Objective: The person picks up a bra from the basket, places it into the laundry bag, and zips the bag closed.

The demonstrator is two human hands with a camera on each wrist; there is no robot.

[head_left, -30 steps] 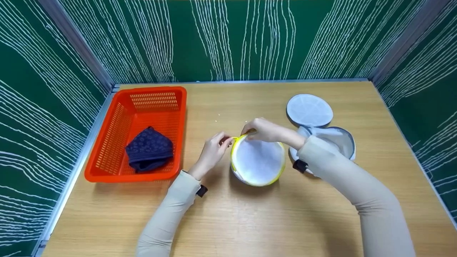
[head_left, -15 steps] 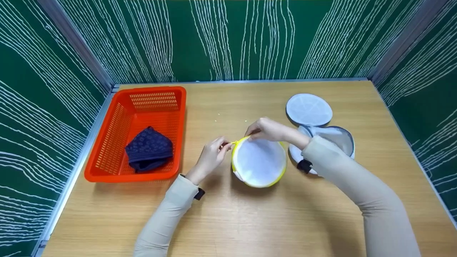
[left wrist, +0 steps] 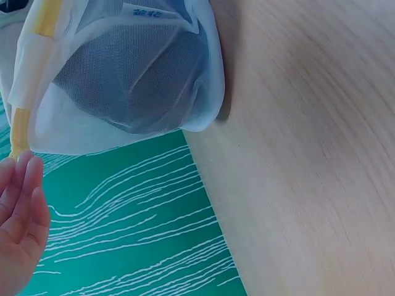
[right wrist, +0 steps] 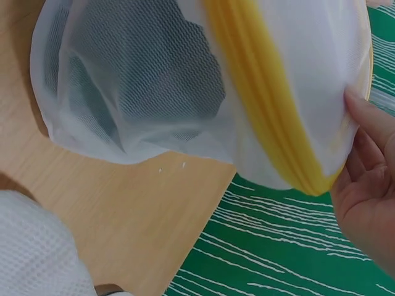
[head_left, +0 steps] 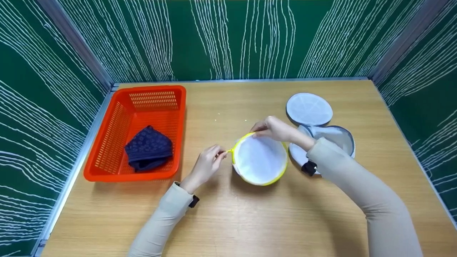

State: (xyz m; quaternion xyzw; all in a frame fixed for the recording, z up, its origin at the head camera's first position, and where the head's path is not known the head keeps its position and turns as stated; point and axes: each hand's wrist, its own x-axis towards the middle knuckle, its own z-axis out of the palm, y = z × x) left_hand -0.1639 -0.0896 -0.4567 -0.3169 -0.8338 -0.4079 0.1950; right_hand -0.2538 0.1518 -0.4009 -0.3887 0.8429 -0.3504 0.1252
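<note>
A round white mesh laundry bag with a yellow zipper round its top stands mid-table. Through its mesh shows a dark cloth inside. At the bag's left side my left hand pinches the yellow zipper pull between thumb and fingers. My right hand grips the far rim, thumb on the white top; the right wrist view shows this hand at the end of the yellow zipper band. The zipper pull is mostly hidden by fingers in the left wrist view.
An orange basket at left holds a dark blue patterned piece of fabric. On the right, partly behind my right forearm, lies an opened whitish mesh bag with its round flap laid back. Green panels enclose the table.
My left hand has moved left and nearer to me, with the zipper pull travelling along the bag's left rim. My right hand and the bag have shifted slightly right.
</note>
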